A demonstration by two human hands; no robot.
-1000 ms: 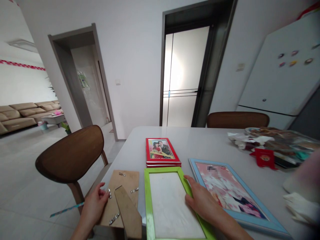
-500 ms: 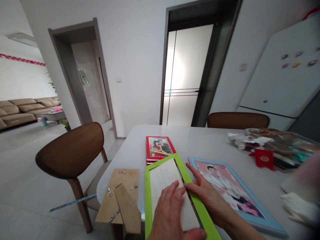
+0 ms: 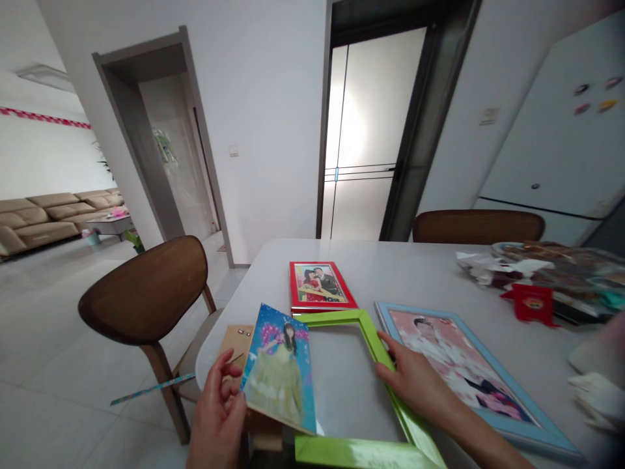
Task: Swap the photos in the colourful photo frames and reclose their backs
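My left hand (image 3: 219,413) pinches the left edge of a photo (image 3: 280,371) that shows a figure in a pale green dress on blue. The photo overlaps the left side of a green frame (image 3: 361,449), whose middle is open. My right hand (image 3: 415,378) grips the frame's right side, thumb and fingers round the rail. Behind the green frame lies a red-framed picture (image 3: 319,286). A blue-framed picture (image 3: 459,365) lies to the right. Partly hidden behind my left hand and the photo is a wooden backing board (image 3: 234,342).
A white table (image 3: 390,267) bears a red packet (image 3: 533,304), bags and crumpled tissue (image 3: 598,397) at the right. One brown chair (image 3: 146,293) stands at the left, another (image 3: 478,226) behind the table. A pink blurred shape is at the right edge.
My left hand has moved left off the frame and holds the photo, which now shows its printed side. The pale sheet no longer fills the green frame. The view has shifted slightly.
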